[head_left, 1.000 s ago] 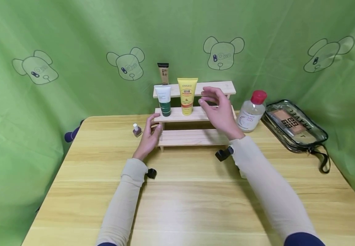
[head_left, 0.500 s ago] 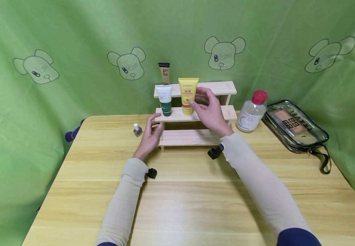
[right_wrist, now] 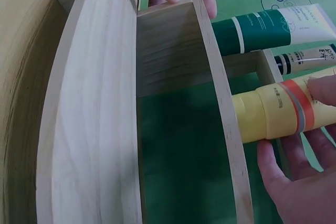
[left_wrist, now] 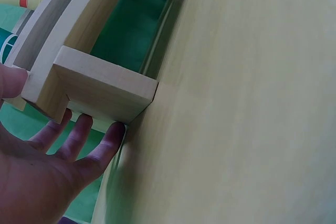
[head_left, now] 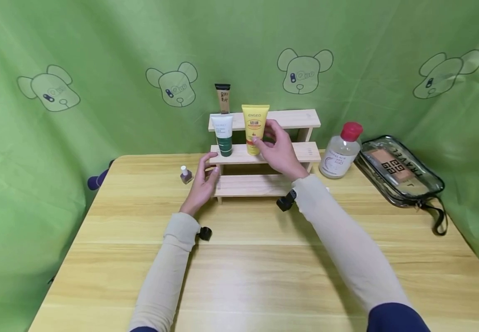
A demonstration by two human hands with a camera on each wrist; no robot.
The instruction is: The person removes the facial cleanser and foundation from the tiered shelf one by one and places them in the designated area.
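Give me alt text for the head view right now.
The right hand touches a yellow tube standing on the middle step of a wooden rack, beside a green-capped tube. The left hand rests against the rack's left end, near a nail polish bottle.

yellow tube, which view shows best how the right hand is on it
The right wrist view: the yellow tube fills it, with fingers touching its side. The head view shows the right hand covering part of it; the left wrist view catches only a corner.
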